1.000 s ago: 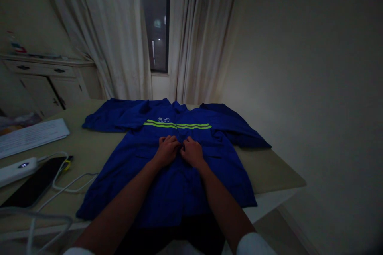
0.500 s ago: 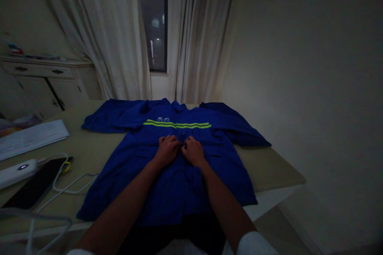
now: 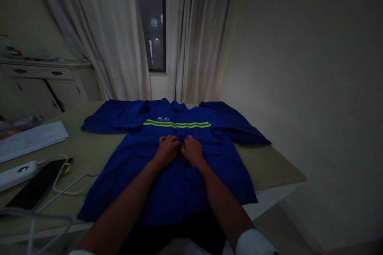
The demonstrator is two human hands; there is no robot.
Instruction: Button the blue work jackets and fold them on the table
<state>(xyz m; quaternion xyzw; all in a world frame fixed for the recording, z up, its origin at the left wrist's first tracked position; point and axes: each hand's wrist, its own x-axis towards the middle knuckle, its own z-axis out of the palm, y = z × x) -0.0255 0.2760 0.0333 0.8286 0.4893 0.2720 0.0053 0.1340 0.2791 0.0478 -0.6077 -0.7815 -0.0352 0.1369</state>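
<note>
A blue work jacket [image 3: 143,167] with two bright yellow-green stripes across the chest lies spread flat on a pale table [image 3: 269,167], sleeves out to both sides. My left hand [image 3: 166,150] and my right hand [image 3: 192,151] rest side by side on the jacket's front, just below the stripes. Both have their fingers curled and pinched on the fabric along the centre front. What exactly the fingertips pinch is too small and dark to make out.
At the left of the table lie a black phone [image 3: 32,185], a white power bank [image 3: 16,169] with white cables [image 3: 68,185], and a stack of papers [image 3: 30,137]. A cabinet [image 3: 44,83], curtains [image 3: 98,36] and a dark window [image 3: 151,20] stand behind. The table's right edge drops off.
Both hands stay at the same spot on the jacket's centre front, with only slight finger movement. The view has shifted a little.
</note>
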